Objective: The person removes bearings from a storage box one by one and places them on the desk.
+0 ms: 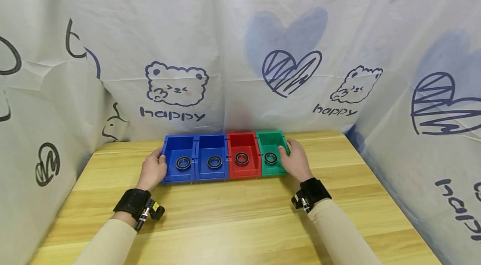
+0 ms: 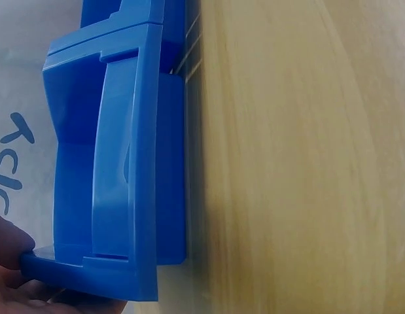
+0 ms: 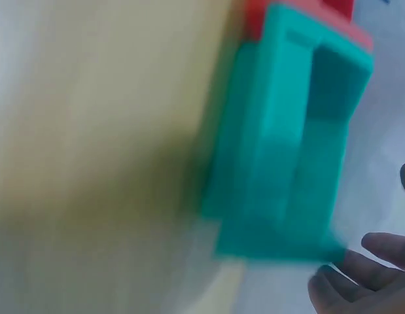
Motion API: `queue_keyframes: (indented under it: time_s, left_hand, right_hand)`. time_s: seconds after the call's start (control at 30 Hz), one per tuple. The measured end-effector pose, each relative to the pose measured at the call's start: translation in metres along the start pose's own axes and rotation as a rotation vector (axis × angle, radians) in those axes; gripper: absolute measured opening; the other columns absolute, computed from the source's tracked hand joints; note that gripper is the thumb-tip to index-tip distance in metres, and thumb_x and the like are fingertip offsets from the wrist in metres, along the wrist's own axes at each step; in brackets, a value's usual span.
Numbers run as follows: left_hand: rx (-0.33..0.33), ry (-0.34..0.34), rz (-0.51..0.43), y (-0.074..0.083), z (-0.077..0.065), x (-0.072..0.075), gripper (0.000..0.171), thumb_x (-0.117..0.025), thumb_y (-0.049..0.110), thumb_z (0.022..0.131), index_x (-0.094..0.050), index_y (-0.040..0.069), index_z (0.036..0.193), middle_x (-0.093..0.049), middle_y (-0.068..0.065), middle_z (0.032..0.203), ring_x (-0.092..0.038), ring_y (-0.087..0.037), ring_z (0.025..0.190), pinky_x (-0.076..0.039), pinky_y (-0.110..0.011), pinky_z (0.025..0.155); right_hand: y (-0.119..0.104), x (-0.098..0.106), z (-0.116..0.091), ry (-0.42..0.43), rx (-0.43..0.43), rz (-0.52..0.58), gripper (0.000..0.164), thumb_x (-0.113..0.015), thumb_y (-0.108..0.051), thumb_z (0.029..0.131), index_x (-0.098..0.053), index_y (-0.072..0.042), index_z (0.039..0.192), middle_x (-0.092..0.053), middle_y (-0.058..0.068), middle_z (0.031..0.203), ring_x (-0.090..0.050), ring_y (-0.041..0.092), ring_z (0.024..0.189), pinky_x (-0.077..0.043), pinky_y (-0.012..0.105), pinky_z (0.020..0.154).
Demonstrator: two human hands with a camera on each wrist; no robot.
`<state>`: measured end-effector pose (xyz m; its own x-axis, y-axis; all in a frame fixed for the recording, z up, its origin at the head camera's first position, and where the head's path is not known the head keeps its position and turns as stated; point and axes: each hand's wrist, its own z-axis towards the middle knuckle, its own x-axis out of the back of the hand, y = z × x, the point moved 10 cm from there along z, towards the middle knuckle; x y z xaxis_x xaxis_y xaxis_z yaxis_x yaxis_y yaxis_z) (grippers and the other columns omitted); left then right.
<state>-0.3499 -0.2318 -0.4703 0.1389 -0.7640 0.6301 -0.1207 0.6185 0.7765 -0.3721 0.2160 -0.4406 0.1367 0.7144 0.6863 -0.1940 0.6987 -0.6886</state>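
Two blue bins, a red bin (image 1: 242, 142) and a green bin (image 1: 268, 142) stand side by side in a row on the wooden table. A black-and-silver ball bearing lies in each: the far-left one (image 1: 183, 158), its blue neighbour's (image 1: 214, 157), the red bin's (image 1: 241, 153) and the green bin's (image 1: 270, 153). My left hand (image 1: 153, 170) grips the outer side wall of the leftmost blue bin (image 2: 114, 163), thumb over its rim. At the other end, my right hand (image 1: 296, 161) is beside the green bin, fingers spread in the right wrist view and fingertips near its corner.
A pale wood-grain table (image 1: 210, 223) lies under the bins. White cloth (image 1: 233, 39) printed with hearts, bears and lettering hangs behind and at both sides, close to the table's back edge. Each wrist wears a black strap (image 1: 131, 203) with a small camera.
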Motion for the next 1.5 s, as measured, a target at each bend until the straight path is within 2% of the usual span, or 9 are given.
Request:
queue_keyframes:
  time_s: [0.13, 0.3, 0.47, 0.63, 0.83, 1.03, 1.13, 1.5]
  left_hand:
    - [-0.010, 0.013, -0.002, 0.000, -0.001, 0.003, 0.045, -0.029, 0.011, 0.104, -0.029, -0.011, 0.144, -0.037, -0.033, 0.142, -0.037, -0.046, 0.130, -0.032, -0.056, 0.104]
    - [-0.019, 0.020, -0.009, 0.000, -0.001, 0.004, 0.045, -0.030, 0.010, 0.103, -0.030, -0.011, 0.143, -0.038, -0.033, 0.141, -0.038, -0.046, 0.129, -0.033, -0.056, 0.104]
    - [-0.016, 0.018, -0.016, -0.001, 0.000, 0.003, 0.045, -0.029, 0.010, 0.103, -0.030, -0.011, 0.143, -0.038, -0.032, 0.141, -0.037, -0.045, 0.130, -0.032, -0.056, 0.104]
    - [-0.025, 0.025, -0.021, -0.001, 0.001, 0.002, 0.045, -0.030, 0.010, 0.103, -0.031, -0.011, 0.143, -0.038, -0.032, 0.141, -0.037, -0.045, 0.130, -0.032, -0.056, 0.105]
    - [-0.033, 0.025, -0.026, -0.001, 0.001, -0.002, 0.044, -0.031, 0.009, 0.103, -0.032, -0.011, 0.142, -0.040, -0.032, 0.140, -0.038, -0.045, 0.130, -0.032, -0.055, 0.105]
    - [-0.051, 0.028, -0.033, 0.002, 0.001, -0.003, 0.043, -0.031, 0.009, 0.103, -0.034, -0.011, 0.142, -0.041, -0.032, 0.139, -0.038, -0.044, 0.129, -0.032, -0.055, 0.105]
    - [-0.055, 0.027, -0.035, 0.002, 0.001, -0.003, 0.043, -0.031, 0.009, 0.103, -0.034, -0.010, 0.142, -0.041, -0.031, 0.139, -0.038, -0.044, 0.130, -0.032, -0.054, 0.105]
    - [-0.031, 0.026, -0.046, -0.004, 0.002, 0.000, 0.044, -0.031, 0.011, 0.104, -0.033, -0.008, 0.143, -0.041, -0.030, 0.140, -0.038, -0.043, 0.130, -0.032, -0.055, 0.105]
  right_hand:
    - [-0.034, -0.015, 0.012, 0.013, 0.031, 0.004, 0.059, -0.049, -0.036, 0.099, -0.038, 0.004, 0.141, -0.041, 0.023, 0.141, -0.038, 0.037, 0.130, -0.032, 0.049, 0.107]
    - [-0.085, -0.048, 0.021, -0.006, 0.079, -0.008, 0.055, -0.053, -0.036, 0.097, -0.044, 0.000, 0.139, -0.045, 0.016, 0.140, -0.042, 0.030, 0.128, -0.035, 0.044, 0.107]
    - [-0.132, -0.087, 0.018, -0.036, 0.163, -0.023, 0.050, -0.057, -0.033, 0.095, -0.050, -0.001, 0.133, -0.050, 0.014, 0.135, -0.046, 0.027, 0.124, -0.037, 0.040, 0.105]
    - [-0.159, -0.129, 0.008, -0.131, 0.178, -0.004, 0.051, -0.056, -0.036, 0.096, -0.049, -0.004, 0.135, -0.048, 0.011, 0.137, -0.047, 0.024, 0.125, -0.039, 0.039, 0.104]
    - [-0.170, -0.166, -0.001, -0.236, 0.106, 0.055, 0.053, -0.056, -0.036, 0.097, -0.046, -0.006, 0.139, -0.047, 0.010, 0.139, -0.048, 0.022, 0.125, -0.041, 0.039, 0.102]
    - [-0.164, -0.190, -0.006, -0.273, 0.027, 0.130, 0.052, -0.059, -0.033, 0.096, -0.048, -0.004, 0.137, -0.055, 0.012, 0.125, -0.058, 0.018, 0.101, -0.051, 0.033, 0.084]
    - [-0.162, -0.199, -0.006, -0.273, 0.029, 0.158, 0.050, -0.060, -0.030, 0.095, -0.050, -0.002, 0.135, -0.057, 0.013, 0.122, -0.061, 0.017, 0.098, -0.052, 0.030, 0.079]
    - [-0.161, -0.212, -0.009, -0.277, 0.008, 0.214, 0.046, -0.059, -0.029, 0.096, -0.051, -0.003, 0.133, -0.060, 0.011, 0.122, -0.063, 0.019, 0.102, -0.054, 0.030, 0.078]
